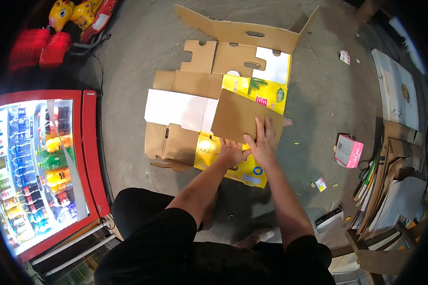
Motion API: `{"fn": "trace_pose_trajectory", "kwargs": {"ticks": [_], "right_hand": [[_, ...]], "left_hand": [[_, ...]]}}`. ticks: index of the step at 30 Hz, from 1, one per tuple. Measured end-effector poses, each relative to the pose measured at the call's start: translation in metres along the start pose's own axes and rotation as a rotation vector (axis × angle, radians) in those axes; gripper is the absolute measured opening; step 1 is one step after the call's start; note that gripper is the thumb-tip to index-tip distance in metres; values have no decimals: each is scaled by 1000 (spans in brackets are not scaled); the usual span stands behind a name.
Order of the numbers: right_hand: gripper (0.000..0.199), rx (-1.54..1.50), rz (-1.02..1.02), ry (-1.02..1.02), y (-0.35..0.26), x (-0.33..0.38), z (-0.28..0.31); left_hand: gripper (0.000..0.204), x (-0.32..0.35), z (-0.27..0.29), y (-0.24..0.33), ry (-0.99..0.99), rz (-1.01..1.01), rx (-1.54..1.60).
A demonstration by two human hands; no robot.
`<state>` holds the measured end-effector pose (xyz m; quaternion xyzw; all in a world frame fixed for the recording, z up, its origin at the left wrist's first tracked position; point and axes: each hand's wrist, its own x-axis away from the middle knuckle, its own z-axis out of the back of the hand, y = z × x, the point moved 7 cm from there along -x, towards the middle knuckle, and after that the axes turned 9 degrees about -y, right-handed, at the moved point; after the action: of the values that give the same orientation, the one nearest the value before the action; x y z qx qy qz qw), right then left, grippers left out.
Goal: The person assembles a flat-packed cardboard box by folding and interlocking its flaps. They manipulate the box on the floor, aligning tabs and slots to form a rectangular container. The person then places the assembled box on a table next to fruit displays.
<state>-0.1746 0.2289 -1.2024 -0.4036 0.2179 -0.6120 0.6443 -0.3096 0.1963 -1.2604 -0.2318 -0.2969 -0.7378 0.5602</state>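
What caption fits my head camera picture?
Left hand and right hand at some brown cardboard, with a glowing drinks fridge off left.

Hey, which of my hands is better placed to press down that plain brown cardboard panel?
Likely the right hand: its fingers lie on top of the brown panel. The left hand is at the panel's near edge, its fingertips partly hidden.

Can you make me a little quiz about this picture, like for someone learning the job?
1. Which colour borders the drinks fridge: A blue, B red, or C green?
2. True or false: the pink-and-white box is to the right of the flattened cardboard.
3. Fill in: the right grip touches a plain ____ flap.

Key: 1 B; 2 true; 3 brown.
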Motion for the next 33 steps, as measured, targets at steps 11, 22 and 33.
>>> {"fn": "trace_pose_trajectory", "kwargs": {"ticks": [11,22,33], "right_hand": [[79,395,-89,-125,18,-8,-48],[80,427,-115,-161,30,-11,-56],[83,416,-81,-111,28,-12,-53]], "left_hand": [[45,65,38,-105,276,-150,-14],[109,71,137,-394,489,738,683],[97,87,140,-353,65,614,1166]]}}
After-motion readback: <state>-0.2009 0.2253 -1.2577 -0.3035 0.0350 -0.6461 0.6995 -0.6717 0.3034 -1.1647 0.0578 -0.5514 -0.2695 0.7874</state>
